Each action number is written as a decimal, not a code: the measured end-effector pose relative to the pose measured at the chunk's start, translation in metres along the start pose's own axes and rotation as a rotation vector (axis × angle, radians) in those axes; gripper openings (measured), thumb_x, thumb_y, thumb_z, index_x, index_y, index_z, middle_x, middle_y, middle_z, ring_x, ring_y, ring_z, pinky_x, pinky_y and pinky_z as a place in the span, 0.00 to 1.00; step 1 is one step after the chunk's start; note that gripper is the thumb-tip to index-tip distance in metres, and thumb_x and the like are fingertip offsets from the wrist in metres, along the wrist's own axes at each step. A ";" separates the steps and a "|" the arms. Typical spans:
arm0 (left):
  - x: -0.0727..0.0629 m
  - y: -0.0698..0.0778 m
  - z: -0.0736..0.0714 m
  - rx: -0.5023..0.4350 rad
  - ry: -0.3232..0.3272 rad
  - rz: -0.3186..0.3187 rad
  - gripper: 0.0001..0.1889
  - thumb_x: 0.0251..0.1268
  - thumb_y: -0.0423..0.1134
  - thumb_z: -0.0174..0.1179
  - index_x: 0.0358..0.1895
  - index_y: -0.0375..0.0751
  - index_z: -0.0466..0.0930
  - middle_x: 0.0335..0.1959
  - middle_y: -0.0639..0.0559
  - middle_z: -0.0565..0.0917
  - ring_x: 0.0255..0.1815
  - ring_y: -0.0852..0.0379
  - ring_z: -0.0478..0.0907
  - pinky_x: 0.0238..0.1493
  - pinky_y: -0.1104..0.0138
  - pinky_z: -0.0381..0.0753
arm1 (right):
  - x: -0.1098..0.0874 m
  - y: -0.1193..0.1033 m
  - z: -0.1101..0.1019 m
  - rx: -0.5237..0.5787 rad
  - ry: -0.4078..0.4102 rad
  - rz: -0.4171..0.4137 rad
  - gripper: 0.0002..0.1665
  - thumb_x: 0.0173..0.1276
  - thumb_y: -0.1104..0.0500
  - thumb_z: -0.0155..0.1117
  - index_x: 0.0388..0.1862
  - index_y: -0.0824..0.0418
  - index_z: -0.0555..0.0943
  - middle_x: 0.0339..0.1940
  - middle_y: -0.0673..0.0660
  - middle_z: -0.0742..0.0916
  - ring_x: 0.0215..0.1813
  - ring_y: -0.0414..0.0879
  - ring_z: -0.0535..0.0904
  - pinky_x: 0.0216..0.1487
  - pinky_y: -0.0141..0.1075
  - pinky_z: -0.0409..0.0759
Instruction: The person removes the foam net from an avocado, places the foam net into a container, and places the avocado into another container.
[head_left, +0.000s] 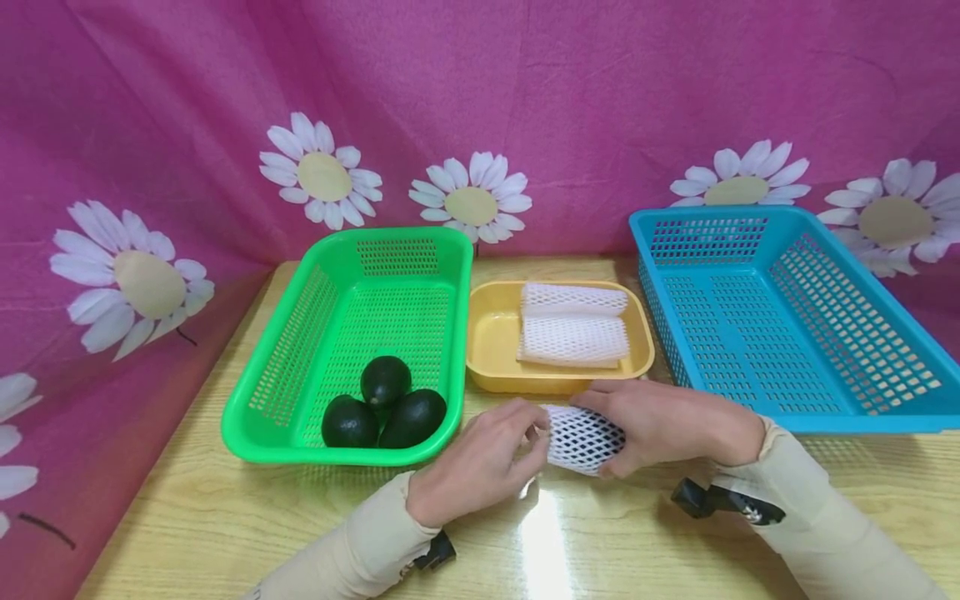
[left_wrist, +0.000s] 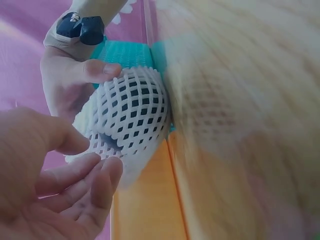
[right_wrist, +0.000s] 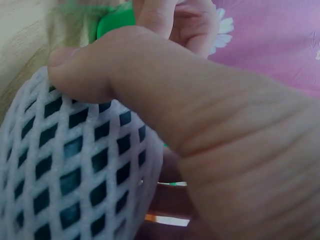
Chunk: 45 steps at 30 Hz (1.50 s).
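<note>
A dark avocado in a white foam net sleeve (head_left: 583,439) lies low over the table, in front of the yellow tray. My right hand (head_left: 667,419) grips its right end, with the thumb (right_wrist: 95,70) laid along the netting in the right wrist view. At the sleeve's left end, the curled fingers of my left hand (head_left: 480,461) pinch the net's edge. The left wrist view shows dark skin through the mesh (left_wrist: 135,107) and a small gap in the net near the left fingertips (left_wrist: 112,172). Three bare avocados (head_left: 386,382) sit in the green basket (head_left: 234,408).
The yellow tray (head_left: 491,333) stands between the baskets and holds white foam net sleeves (head_left: 573,337). A blue basket (head_left: 750,333) is at the right, close to my right forearm. Behind everything hangs a pink flowered cloth (head_left: 585,108). The wooden table (head_left: 600,550) reflects light.
</note>
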<state>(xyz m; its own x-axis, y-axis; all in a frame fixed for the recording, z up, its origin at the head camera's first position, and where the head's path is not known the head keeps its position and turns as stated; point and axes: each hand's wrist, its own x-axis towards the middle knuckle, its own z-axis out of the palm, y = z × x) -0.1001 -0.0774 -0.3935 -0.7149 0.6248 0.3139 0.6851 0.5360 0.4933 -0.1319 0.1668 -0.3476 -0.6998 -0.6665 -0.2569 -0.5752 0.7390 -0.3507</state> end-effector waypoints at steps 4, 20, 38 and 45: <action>0.000 0.001 0.000 0.002 -0.003 -0.002 0.08 0.70 0.36 0.61 0.48 0.39 0.83 0.45 0.51 0.87 0.43 0.60 0.84 0.44 0.75 0.84 | 0.001 -0.002 0.001 -0.010 0.008 0.000 0.45 0.51 0.44 0.81 0.67 0.56 0.77 0.49 0.44 0.83 0.44 0.36 0.78 0.48 0.34 0.81; 0.002 0.002 0.003 -0.010 -0.070 -0.053 0.18 0.62 0.42 0.71 0.51 0.41 0.81 0.47 0.54 0.85 0.44 0.62 0.80 0.46 0.76 0.81 | 0.005 -0.005 0.009 0.007 0.081 -0.128 0.41 0.54 0.43 0.78 0.64 0.60 0.79 0.45 0.45 0.84 0.39 0.31 0.77 0.40 0.27 0.79; 0.003 0.002 0.006 0.033 -0.163 -0.089 0.22 0.62 0.44 0.71 0.56 0.40 0.78 0.46 0.55 0.84 0.43 0.65 0.79 0.46 0.75 0.81 | 0.005 -0.008 0.009 0.002 0.080 -0.132 0.48 0.53 0.35 0.79 0.66 0.63 0.78 0.51 0.50 0.87 0.45 0.35 0.81 0.47 0.32 0.83; 0.002 0.002 0.007 0.041 -0.170 -0.098 0.24 0.62 0.44 0.71 0.58 0.39 0.77 0.48 0.54 0.84 0.44 0.65 0.78 0.47 0.76 0.81 | 0.007 -0.007 0.014 0.065 0.009 -0.091 0.57 0.48 0.37 0.83 0.72 0.61 0.72 0.59 0.48 0.83 0.54 0.38 0.80 0.58 0.39 0.83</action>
<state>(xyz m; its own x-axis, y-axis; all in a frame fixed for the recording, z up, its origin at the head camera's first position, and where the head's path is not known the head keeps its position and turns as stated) -0.0990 -0.0710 -0.3971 -0.7469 0.6534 0.1231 0.6212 0.6196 0.4798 -0.1273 0.1557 -0.3595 -0.6500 -0.7295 -0.2130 -0.6080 0.6673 -0.4301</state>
